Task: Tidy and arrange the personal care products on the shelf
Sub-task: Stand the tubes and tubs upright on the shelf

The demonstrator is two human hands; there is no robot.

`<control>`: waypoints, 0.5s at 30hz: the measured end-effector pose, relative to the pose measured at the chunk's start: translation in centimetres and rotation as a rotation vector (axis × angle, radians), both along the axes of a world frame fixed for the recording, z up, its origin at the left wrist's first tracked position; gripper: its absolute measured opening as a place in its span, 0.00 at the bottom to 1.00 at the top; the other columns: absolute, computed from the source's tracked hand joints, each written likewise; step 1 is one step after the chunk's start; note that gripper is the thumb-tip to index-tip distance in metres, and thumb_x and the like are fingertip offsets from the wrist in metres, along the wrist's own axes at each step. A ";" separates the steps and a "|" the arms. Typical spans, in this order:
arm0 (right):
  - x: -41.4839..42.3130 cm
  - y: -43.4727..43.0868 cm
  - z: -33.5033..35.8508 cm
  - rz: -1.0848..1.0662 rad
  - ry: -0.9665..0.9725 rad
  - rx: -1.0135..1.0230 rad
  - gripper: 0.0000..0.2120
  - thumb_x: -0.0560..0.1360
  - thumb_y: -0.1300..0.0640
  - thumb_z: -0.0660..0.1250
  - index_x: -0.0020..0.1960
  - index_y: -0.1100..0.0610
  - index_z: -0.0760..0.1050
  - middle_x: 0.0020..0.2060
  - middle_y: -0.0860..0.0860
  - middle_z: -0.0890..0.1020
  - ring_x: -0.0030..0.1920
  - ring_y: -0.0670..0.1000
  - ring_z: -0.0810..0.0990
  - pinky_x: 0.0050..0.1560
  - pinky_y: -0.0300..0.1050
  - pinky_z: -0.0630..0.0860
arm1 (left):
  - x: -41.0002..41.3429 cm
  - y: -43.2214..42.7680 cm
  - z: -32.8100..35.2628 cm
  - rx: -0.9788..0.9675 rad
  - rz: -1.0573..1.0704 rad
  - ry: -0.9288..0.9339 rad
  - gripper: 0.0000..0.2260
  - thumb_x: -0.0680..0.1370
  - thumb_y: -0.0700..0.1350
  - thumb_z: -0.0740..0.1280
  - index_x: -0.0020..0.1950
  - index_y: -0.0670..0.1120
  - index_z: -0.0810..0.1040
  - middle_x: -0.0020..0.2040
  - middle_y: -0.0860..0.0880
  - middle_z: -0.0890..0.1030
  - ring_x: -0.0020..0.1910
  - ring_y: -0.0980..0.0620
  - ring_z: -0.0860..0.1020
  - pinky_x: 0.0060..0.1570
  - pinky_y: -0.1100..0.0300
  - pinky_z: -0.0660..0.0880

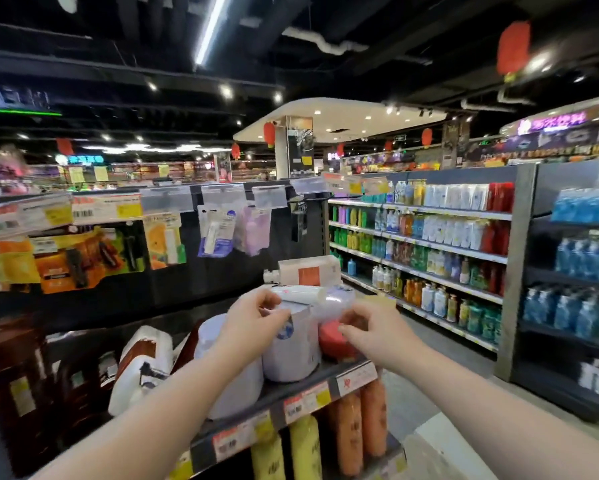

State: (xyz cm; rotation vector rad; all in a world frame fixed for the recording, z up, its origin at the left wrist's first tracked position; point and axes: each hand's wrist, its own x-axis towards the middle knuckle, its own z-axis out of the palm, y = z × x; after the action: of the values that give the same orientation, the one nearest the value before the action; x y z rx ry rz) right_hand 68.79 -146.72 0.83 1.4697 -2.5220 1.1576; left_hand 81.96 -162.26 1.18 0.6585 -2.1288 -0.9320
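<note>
2 hands at lower centre, both on 1 pale tub (291, 351) at the shelf edge (291, 400): left hand (253, 323) pinching its top rim, right hand (371, 332) pinching the wrapped pack (326, 299) above. Tub upright; left nearer.

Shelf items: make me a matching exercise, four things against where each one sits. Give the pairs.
Things:
1. red item
2. orange bottles
3. yellow bottles
4. white and lavender pack

Places:
A. lower shelf, nearest the aisle end
B. top shelf, between both hands
C. lower shelf, left of the orange ones
D. top shelf, under the right hand

Pairs: 1-D, 2-A, 3-C, 4-B. The left hand touches the pack's top.
</note>
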 end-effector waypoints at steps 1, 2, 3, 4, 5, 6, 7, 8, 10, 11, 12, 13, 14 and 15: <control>-0.7 -0.8 0.5 -0.008 0.004 -0.009 0.04 0.74 0.53 0.66 0.47 0.49 0.78 0.45 0.46 0.80 0.48 0.47 0.77 0.50 0.44 0.74 | -0.7 -1.2 0.5 -0.019 0.032 -0.013 0.04 0.71 0.44 0.70 0.44 0.51 0.76 0.42 0.51 0.79 0.41 0.53 0.77 0.44 0.58 0.75; -1.5 -1.8 0.9 -0.019 0.007 -0.015 0.05 0.74 0.53 0.65 0.48 0.50 0.78 0.46 0.46 0.80 0.48 0.47 0.77 0.49 0.43 0.74 | -1.4 -2.4 0.9 -0.025 0.057 -0.030 0.05 0.72 0.45 0.69 0.46 0.49 0.77 0.43 0.51 0.79 0.42 0.52 0.78 0.46 0.56 0.76; -2.3 -2.8 1.4 -0.026 0.012 -0.015 0.05 0.74 0.54 0.65 0.49 0.50 0.78 0.47 0.46 0.80 0.49 0.47 0.77 0.48 0.42 0.73 | -2.0 -3.6 1.2 -0.021 0.076 -0.052 0.07 0.72 0.45 0.69 0.48 0.48 0.76 0.45 0.51 0.79 0.43 0.52 0.78 0.48 0.56 0.76; -3.1 -4.0 2.0 -0.027 0.017 -0.009 0.06 0.74 0.53 0.64 0.49 0.50 0.78 0.48 0.47 0.80 0.49 0.47 0.77 0.47 0.42 0.72 | -2.5 -4.8 1.6 -0.010 0.093 -0.078 0.09 0.72 0.46 0.69 0.50 0.48 0.75 0.46 0.51 0.79 0.43 0.53 0.77 0.48 0.56 0.76; -3.8 -5.2 2.5 -0.024 0.018 0.001 0.06 0.75 0.53 0.64 0.49 0.50 0.78 0.48 0.47 0.80 0.49 0.48 0.77 0.47 0.43 0.73 | -3.0 -5.9 1.9 0.006 0.107 -0.107 0.11 0.72 0.47 0.69 0.53 0.48 0.75 0.47 0.51 0.78 0.44 0.53 0.77 0.48 0.56 0.75; -4.5 -6.6 3.0 -0.021 0.015 0.017 0.06 0.75 0.52 0.64 0.49 0.50 0.78 0.48 0.48 0.81 0.48 0.48 0.77 0.46 0.44 0.73 | -3.5 -7.0 2.2 0.028 0.119 -0.138 0.14 0.72 0.48 0.69 0.56 0.47 0.74 0.49 0.51 0.77 0.46 0.52 0.76 0.48 0.57 0.75; -5.1 -8.0 3.5 -0.021 0.011 0.041 0.06 0.75 0.51 0.64 0.49 0.51 0.77 0.48 0.48 0.81 0.48 0.49 0.77 0.45 0.44 0.73 | -4.0 -8.1 2.5 0.053 0.128 -0.167 0.16 0.73 0.49 0.69 0.59 0.47 0.73 0.50 0.50 0.76 0.49 0.51 0.75 0.48 0.57 0.74; -5.7 -9.5 4.0 -0.026 0.010 0.076 0.07 0.75 0.51 0.63 0.49 0.51 0.77 0.47 0.49 0.81 0.48 0.50 0.78 0.43 0.43 0.72 | -4.4 -9.0 2.8 0.076 0.134 -0.190 0.18 0.73 0.49 0.69 0.61 0.46 0.72 0.52 0.49 0.75 0.50 0.51 0.75 0.48 0.58 0.73; -6.9 -12.4 4.7 -0.035 0.043 0.187 0.10 0.75 0.49 0.63 0.50 0.53 0.78 0.48 0.51 0.81 0.50 0.52 0.78 0.45 0.43 0.72 | -5.2 -10.5 3.1 0.099 0.146 -0.221 0.21 0.74 0.50 0.68 0.64 0.46 0.70 0.57 0.47 0.76 0.53 0.50 0.74 0.51 0.57 0.73; -7.3 -13.8 4.9 -0.033 0.071 0.255 0.13 0.75 0.47 0.62 0.52 0.54 0.78 0.47 0.51 0.81 0.50 0.53 0.78 0.48 0.44 0.73 | -5.5 -11.1 3.1 0.098 0.149 -0.229 0.21 0.74 0.49 0.68 0.65 0.46 0.70 0.58 0.46 0.76 0.55 0.49 0.74 0.54 0.56 0.73; -7.7 -15.1 5.0 -0.031 0.083 0.320 0.17 0.75 0.45 0.63 0.54 0.56 0.78 0.47 0.51 0.80 0.49 0.53 0.78 0.52 0.46 0.74 | -5.8 -11.5 3.0 0.092 0.151 -0.231 0.21 0.74 0.49 0.68 0.65 0.46 0.69 0.60 0.46 0.75 0.56 0.49 0.74 0.55 0.55 0.73; -8.0 -16.1 5.0 -0.026 0.068 0.378 0.20 0.74 0.43 0.63 0.56 0.57 0.78 0.45 0.51 0.79 0.47 0.52 0.77 0.53 0.47 0.75 | -6.0 -11.9 2.9 0.085 0.153 -0.228 0.21 0.74 0.49 0.68 0.65 0.46 0.69 0.61 0.46 0.75 0.57 0.49 0.74 0.56 0.55 0.73; -8.1 -17.0 5.0 -0.015 0.033 0.431 0.23 0.73 0.40 0.64 0.56 0.58 0.77 0.44 0.52 0.78 0.45 0.53 0.77 0.51 0.47 0.76 | -6.1 -12.2 2.7 0.080 0.157 -0.227 0.21 0.74 0.49 0.68 0.65 0.47 0.69 0.61 0.46 0.75 0.58 0.49 0.74 0.56 0.55 0.73; -8.1 -17.7 4.8 0.001 -0.003 0.479 0.24 0.71 0.39 0.66 0.55 0.58 0.77 0.44 0.53 0.78 0.44 0.53 0.76 0.46 0.46 0.76 | -6.2 -12.4 2.5 0.077 0.159 -0.230 0.21 0.74 0.50 0.68 0.65 0.47 0.69 0.61 0.46 0.75 0.58 0.49 0.74 0.56 0.56 0.73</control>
State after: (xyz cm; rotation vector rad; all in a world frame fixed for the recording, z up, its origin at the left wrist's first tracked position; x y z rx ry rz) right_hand 60.72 -164.43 5.68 1.5394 -2.9383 0.5697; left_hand 75.77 -174.63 3.70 1.0010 -2.2083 -0.8902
